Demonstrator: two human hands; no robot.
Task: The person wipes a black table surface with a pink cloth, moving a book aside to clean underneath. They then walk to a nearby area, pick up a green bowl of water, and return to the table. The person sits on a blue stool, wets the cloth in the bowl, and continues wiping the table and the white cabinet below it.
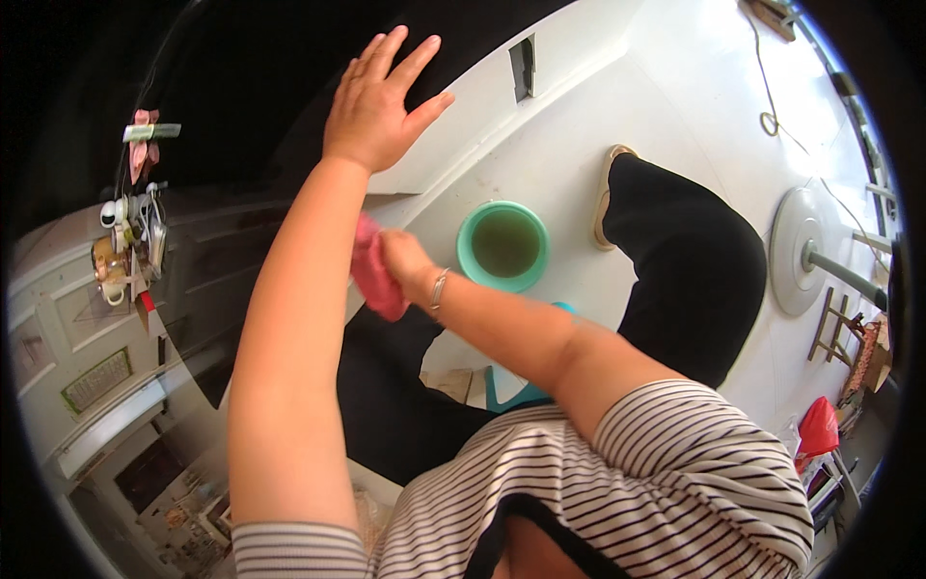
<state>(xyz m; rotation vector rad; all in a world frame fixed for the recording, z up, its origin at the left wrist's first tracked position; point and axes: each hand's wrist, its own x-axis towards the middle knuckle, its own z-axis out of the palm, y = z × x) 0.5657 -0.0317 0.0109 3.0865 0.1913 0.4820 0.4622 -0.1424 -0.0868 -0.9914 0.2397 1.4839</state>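
Note:
With its fingers spread, my left hand (380, 101) lies over a large dark glossy panel (246, 94); whether it touches the panel cannot be told. My right hand (406, 259), with a silver bracelet at the wrist, is closed around a bunched pink cloth (380, 279) below my left forearm, near the dark panel's lower part. The cloth is slightly blurred and partly hidden by the forearm. To the right of the cloth, a light green plastic basin (466, 250) holding murky water stands on the pale floor between my legs.
Beneath me is part of a blue plastic stool (499, 391). A round pedestal base with a pole (788, 250) stands at right, near a wooden stool (832, 326) and a red bag (819, 427). A cord (759, 72) crosses the floor. Small items (126, 246) sit at far left.

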